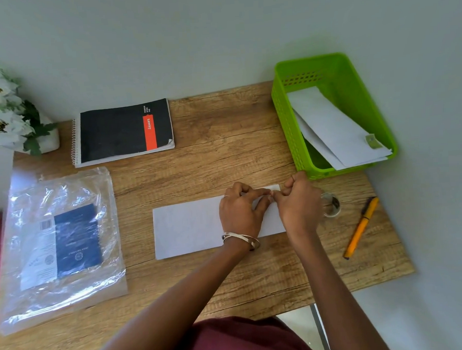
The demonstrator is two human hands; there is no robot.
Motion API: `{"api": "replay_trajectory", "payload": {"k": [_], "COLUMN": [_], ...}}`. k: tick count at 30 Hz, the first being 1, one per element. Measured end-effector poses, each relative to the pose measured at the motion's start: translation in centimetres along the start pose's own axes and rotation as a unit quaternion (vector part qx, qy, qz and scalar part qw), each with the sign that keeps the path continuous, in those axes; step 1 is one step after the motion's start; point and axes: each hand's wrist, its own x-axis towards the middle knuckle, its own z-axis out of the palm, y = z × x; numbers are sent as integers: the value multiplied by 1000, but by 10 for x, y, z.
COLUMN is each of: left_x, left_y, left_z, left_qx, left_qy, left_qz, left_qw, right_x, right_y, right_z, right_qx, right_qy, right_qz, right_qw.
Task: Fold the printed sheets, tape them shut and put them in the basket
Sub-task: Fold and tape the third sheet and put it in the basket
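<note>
White folded sheet point(189, 226) lying flat at the centre of the wooden table point(223, 148). Left hand point(240, 214) and right hand point(298, 206) rest on its right end, fingertips pinched together near the upper edge; whether they grip tape cannot be told. Tape roll point(332, 205) just right of the right hand, orange pen point(361, 228) beyond it. Green basket point(288, 113) at the far right corner, holding folded sheets point(334, 129). Notebook point(123, 132) and plastic bag point(59, 245) at left.
</note>
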Motion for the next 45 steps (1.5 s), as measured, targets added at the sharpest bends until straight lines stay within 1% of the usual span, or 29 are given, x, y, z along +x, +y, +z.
{"api": "replay_trajectory", "payload": {"k": [5,10,15,23,34,39,42,44,45], "left_x": [0,-1,0,1,0,2,2,3,3], "left_y": [2,1,-2,1,3,4,1,0,-1], "left_z": [0,1,2,-1,-1,-4,-5,-7,-7], "left_qx": [-3,-14,-5,-18,-17,-21,-24,-31,-35], "left_qy": [-4,2,0,-17,-19,-33,-38,-47,-49], "left_qz": [-10,-2,5,-11,-11,-3,9,12,15], "left_qw": [1000,1000,1000,1000,1000,999,999,998,998], "right_x": [-2,2,3,3,-9,-18,-20,-19,-18], "right_y": [2,6,4,4,16,14,13,12,13], "right_z": [1,0,-1,0,-8,-4,-2,-3,-2], "right_qx": [-21,1,8,-57,-155,-160,-135,-107,-107], "right_qy": [4,-6,1,16,-3,6,8,17,20], "right_qz": [-8,-5,-3,-3,-66,-75,-78,-95,-118], "right_qw": [1000,1000,1000,998,986,984,988,990,987]}}
